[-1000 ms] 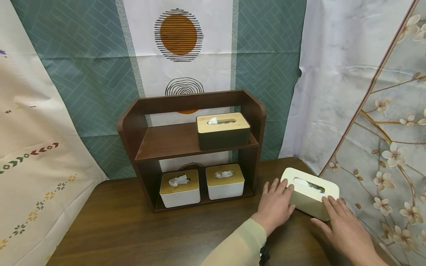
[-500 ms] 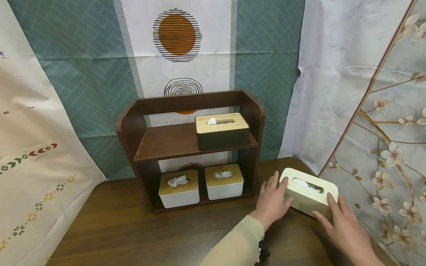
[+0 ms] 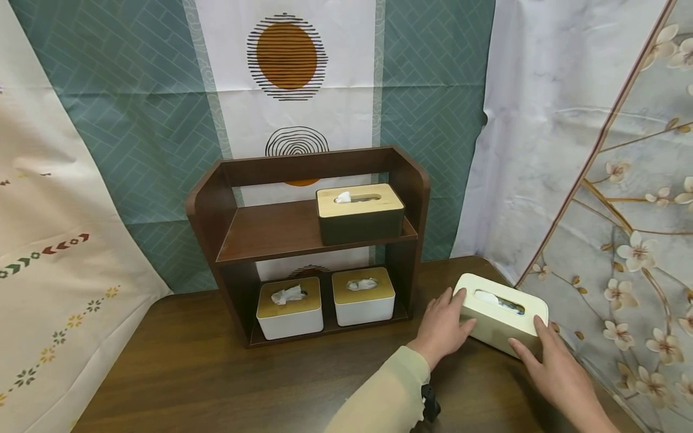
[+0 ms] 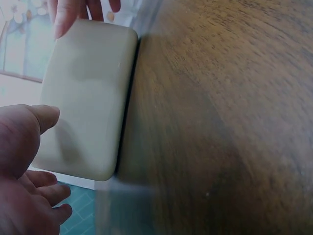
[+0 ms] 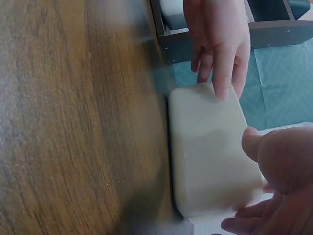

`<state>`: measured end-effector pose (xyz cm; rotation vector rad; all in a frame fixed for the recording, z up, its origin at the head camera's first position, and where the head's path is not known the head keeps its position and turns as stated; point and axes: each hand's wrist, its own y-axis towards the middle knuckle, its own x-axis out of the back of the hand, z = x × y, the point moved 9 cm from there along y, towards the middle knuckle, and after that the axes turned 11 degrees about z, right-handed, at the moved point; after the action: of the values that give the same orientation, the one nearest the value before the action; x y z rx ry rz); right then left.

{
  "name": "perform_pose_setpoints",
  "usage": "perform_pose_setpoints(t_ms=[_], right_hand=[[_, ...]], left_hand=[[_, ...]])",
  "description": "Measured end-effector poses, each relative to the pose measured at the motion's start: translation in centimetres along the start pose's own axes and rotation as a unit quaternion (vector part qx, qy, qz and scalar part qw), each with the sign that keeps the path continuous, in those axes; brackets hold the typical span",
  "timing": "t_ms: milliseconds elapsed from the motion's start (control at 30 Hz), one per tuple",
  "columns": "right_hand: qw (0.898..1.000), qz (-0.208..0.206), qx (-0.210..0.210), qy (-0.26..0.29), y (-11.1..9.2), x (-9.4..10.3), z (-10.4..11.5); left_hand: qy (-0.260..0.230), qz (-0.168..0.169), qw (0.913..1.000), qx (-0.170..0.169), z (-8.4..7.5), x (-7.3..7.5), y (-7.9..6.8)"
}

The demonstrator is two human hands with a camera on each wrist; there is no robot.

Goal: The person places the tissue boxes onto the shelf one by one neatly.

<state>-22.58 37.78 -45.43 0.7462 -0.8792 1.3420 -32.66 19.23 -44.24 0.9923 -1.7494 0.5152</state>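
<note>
A cream tissue box point(image 3: 495, 325) sits on the table at the right, a white tissue and a printed packet showing in its slot. My left hand point(image 3: 443, 325) holds its left end, thumb on the front face and fingers round the corner. At the opposite end, my right hand point(image 3: 557, 364) grips the corner, thumb in front and fingers behind. In the left wrist view the left thumb point(image 4: 46, 116) lies against the box's smooth front point(image 4: 88, 98). The right wrist view has the right hand point(image 5: 288, 166) close at the near end of the box point(image 5: 210, 142); some fingertips are hidden.
A dark brown two-level shelf point(image 3: 271, 231) stands left of the hands. Its upper level bears a black tissue box point(image 3: 360, 224) with a wooden lid; below are two white tissue boxes, one left point(image 3: 290, 323) and one right point(image 3: 364, 310). Patterned cloths point(image 3: 444, 120) hang behind.
Both hands have closed in on the ends of the cream tissue box, the right thumb and fingers settling round its corner. The box has stayed in about the same place; the view shifted slightly.
</note>
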Motion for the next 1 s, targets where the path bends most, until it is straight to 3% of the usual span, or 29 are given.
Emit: perform_pose_setpoints(t_ms=[200, 567, 1000], right_hand=[[1.0, 0.001, -0.005, 0.007, 0.2, -0.2, -0.2], [1.0, -0.009, -0.008, 0.012, 0.1, -0.1, 0.2], [0.998, -0.058, -0.013, 0.013, -0.6, 0.4, 0.4]], left_hand=[[-0.004, -0.003, 0.9999, -0.011, 0.1, -0.1, 0.0], [-0.003, -0.003, 1.0, 0.0, 0.0, 0.1, -0.4], [0.035, -0.024, 0.9989, -0.02, -0.5, 0.8, -1.4]])
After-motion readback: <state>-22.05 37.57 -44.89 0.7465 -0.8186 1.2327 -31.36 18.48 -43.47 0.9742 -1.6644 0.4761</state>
